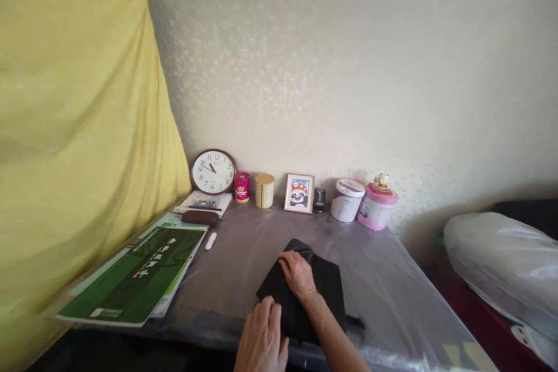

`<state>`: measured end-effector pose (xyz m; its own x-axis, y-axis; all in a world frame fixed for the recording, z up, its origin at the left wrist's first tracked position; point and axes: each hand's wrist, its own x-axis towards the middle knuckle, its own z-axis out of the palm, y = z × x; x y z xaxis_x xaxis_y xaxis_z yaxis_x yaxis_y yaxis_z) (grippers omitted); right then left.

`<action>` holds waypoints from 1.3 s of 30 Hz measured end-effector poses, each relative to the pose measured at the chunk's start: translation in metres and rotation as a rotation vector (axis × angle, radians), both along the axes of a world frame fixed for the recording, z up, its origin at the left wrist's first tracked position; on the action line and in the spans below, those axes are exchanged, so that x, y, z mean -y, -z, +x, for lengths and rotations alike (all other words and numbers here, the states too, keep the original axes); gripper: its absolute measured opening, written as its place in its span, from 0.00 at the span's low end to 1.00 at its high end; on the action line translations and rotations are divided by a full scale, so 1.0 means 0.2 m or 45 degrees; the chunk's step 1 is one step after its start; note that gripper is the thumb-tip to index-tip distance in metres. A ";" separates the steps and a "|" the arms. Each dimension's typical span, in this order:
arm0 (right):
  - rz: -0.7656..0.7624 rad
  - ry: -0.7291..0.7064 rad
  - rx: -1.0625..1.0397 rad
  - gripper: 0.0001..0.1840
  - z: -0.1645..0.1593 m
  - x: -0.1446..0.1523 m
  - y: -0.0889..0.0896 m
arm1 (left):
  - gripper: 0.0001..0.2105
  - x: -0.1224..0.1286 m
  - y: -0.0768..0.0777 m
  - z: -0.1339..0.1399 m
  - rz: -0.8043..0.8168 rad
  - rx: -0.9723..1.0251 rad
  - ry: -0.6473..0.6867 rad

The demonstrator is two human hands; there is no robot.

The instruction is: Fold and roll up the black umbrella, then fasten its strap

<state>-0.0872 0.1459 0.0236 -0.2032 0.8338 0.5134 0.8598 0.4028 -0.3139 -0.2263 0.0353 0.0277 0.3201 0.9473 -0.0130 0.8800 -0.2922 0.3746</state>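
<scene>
A black fabric item (325, 288), flat and angular like a folded bag, lies near the front edge of the table. A strap-like strip sticks out at its right side, and I cannot make out its exact kind. My right hand (299, 274) rests on its upper part, fingers bent and closed on the cloth. At its near left edge is my left hand (261, 334), with the fingers curled together against the black material. The fingertips of the left hand are partly hidden.
Left on the table (244, 261) lie a green book (152, 279), a brown case (199, 217) and a small white object (211, 241). Along the wall stand a clock (214, 171), a pink can (242, 187), a yellow-lidded can (264, 190), a panda picture frame (299, 193) and two tubs (347, 200).
</scene>
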 end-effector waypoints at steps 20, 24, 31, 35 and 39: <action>-0.041 -0.014 0.055 0.14 0.12 -0.12 0.02 | 0.46 -0.07 0.03 0.10 -0.173 -0.049 0.065; -0.091 0.014 0.103 0.15 0.18 -0.20 0.03 | 0.46 -0.07 0.03 0.10 -0.194 0.005 0.061; 0.010 0.241 0.006 0.14 0.19 -0.18 -0.03 | 0.46 -0.07 0.03 0.12 -0.209 0.016 0.067; 0.023 -0.088 -0.068 0.15 0.11 -0.01 -0.05 | 0.45 -0.06 0.03 0.14 -0.169 0.000 0.054; -0.017 -0.147 -0.066 0.16 0.09 0.07 0.02 | 0.44 -0.04 0.03 0.17 -0.162 -0.090 0.049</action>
<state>-0.0695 0.1311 0.0203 -0.2714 0.8131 0.5149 0.7904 0.4936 -0.3628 -0.1929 0.0434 0.0224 0.3502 0.9235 -0.1562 0.8945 -0.2802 0.3484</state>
